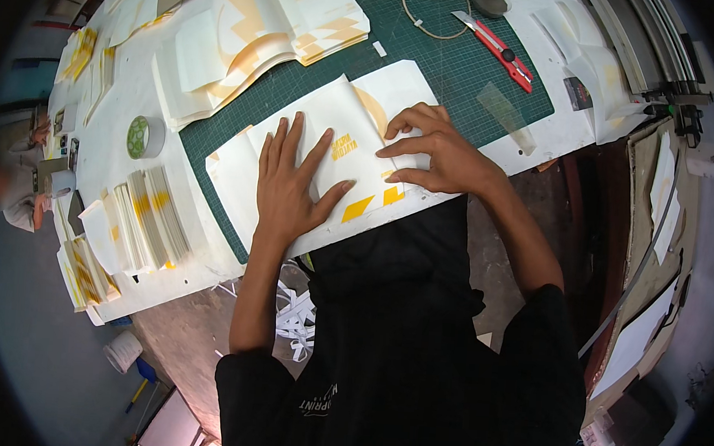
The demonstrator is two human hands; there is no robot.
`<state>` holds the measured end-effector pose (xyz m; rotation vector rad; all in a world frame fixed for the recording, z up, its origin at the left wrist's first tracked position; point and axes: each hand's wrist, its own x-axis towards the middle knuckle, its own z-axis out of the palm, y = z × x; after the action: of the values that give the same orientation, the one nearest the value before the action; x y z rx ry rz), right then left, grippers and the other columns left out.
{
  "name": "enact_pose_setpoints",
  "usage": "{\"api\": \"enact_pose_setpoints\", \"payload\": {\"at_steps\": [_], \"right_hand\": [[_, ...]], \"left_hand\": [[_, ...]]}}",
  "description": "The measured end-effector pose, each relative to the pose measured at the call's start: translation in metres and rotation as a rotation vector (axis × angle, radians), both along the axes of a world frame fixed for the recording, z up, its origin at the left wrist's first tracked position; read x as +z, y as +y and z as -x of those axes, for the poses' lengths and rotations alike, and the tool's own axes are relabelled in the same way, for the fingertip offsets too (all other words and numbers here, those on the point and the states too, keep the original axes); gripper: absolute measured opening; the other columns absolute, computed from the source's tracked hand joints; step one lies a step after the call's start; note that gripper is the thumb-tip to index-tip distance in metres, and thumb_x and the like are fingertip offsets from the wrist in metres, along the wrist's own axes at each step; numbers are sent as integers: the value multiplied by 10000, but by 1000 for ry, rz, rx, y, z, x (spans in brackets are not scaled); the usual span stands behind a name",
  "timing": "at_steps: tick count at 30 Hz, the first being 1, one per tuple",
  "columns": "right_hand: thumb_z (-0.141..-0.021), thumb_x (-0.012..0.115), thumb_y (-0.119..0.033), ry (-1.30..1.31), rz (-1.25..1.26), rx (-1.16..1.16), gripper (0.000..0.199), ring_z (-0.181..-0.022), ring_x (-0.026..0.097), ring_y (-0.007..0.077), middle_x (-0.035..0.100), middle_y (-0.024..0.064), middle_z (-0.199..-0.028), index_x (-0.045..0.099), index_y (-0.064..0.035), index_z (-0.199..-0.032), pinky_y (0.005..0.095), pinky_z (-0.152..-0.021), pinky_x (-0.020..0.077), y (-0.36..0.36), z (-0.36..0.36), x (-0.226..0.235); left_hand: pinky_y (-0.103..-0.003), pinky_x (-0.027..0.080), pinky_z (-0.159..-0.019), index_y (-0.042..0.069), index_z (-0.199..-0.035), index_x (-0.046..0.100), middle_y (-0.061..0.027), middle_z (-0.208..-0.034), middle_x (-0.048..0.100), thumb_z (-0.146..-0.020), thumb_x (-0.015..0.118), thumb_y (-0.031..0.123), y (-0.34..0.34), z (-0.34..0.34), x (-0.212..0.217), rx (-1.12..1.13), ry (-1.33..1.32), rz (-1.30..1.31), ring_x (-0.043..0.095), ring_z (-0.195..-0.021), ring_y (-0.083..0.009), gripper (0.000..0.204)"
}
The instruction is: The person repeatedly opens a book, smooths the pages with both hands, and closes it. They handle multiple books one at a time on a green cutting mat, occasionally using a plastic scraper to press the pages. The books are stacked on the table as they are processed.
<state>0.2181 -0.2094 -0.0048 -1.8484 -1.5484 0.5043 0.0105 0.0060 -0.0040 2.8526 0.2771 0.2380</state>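
Observation:
A white printed paper sheet (319, 110) with yellow shapes lies partly folded across the near edge of the cutting mat. My left hand (288, 188) rests flat on its left half, fingers spread, thumb pointing right. Over the right side, my right hand (447, 156) is bent, with fingers apart and fingertips touching the paper by a folded edge. Neither hand grips anything that I can see. Beyond the sheet, a thick stack of similar printed sheets (325, 12) lies curled on the green cutting mat (421, 51).
A red utility knife (502, 54) lies on the mat's far right, near a clear plastic strip (504, 117). Left on the white table are a tape roll (145, 137) and bundled folded papers (149, 220). Paper offcuts (294, 321) hang below. Another person (20, 178) sits far left.

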Motion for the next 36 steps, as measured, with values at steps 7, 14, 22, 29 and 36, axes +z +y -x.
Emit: {"api": "enact_pose_setpoints", "payload": {"at_steps": [7,14,22,29,36], "right_hand": [[-815,899,-323,-23,-3,26,424,-1236,564,234,652,34,-1263,830,-192,-1212,433,-1136,324,-1,-1,1],[-812,911,-286,-88,0,21,430,-1266,548,254,634,75,-1258,824,-197,-1225,458,-1149,314,-4,-1,1],[-764,932,-273,-114,22,9,502,-1268,543,257,630,68,-1267,823,-199,-1249,444,-1145,325,-3,0,2],[-751,941,-256,-88,59,-2,516,-1271,535,247,632,55,-1280,827,-197,-1250,426,-1148,328,-3,1,5],[-748,945,-245,-81,54,-13,516,-1276,534,239,634,50,-1301,829,-194,-1248,416,-1142,335,-3,2,5]], "left_hand": [[-593,218,-1296,192,-1546,606,-236,-1713,351,-891,805,525,2,1,0,-6,-6,32,291,-1597,-449,761],[-574,212,-1303,213,-1533,627,-235,-1707,362,-883,801,582,8,3,2,-17,16,53,286,-1599,-443,767],[-581,190,-1319,198,-1559,591,-221,-1730,320,-801,886,535,18,8,9,-65,63,147,243,-1617,-437,880],[-587,193,-1317,199,-1567,579,-222,-1734,298,-681,960,552,20,10,13,-84,79,210,219,-1623,-437,1027],[-597,210,-1315,177,-1526,624,-273,-1677,354,-648,960,599,20,11,11,-84,49,181,273,-1597,-457,1030]]}}
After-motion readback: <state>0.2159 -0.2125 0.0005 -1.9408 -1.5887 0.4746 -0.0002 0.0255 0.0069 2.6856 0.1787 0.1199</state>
